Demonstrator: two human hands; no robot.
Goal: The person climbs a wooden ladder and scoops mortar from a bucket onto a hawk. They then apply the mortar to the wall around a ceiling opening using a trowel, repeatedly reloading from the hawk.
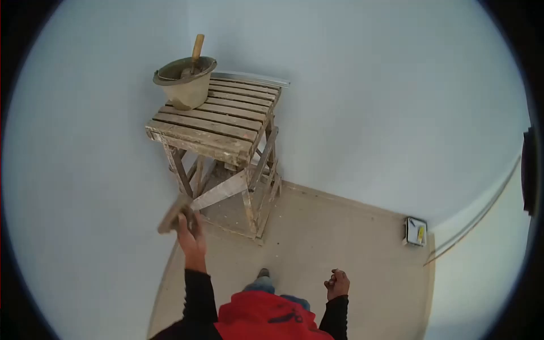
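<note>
My left hand grips a brownish hand float, a flat block held tilted near the left wall; motion blurs it a little. My right hand hangs low at the right of my body, its fingers curled in, with nothing visible in them. Ahead stands a worn, slatted wooden trestle, spattered with dried plaster. On its left part sits a dirty plaster bucket. A tool with a wooden handle stands up out of the bucket.
A metal straightedge lies along the trestle's back edge. At the right wall's foot is a small tray with a yellow item inside. A cable runs along the right wall. Pale walls meet behind the trestle.
</note>
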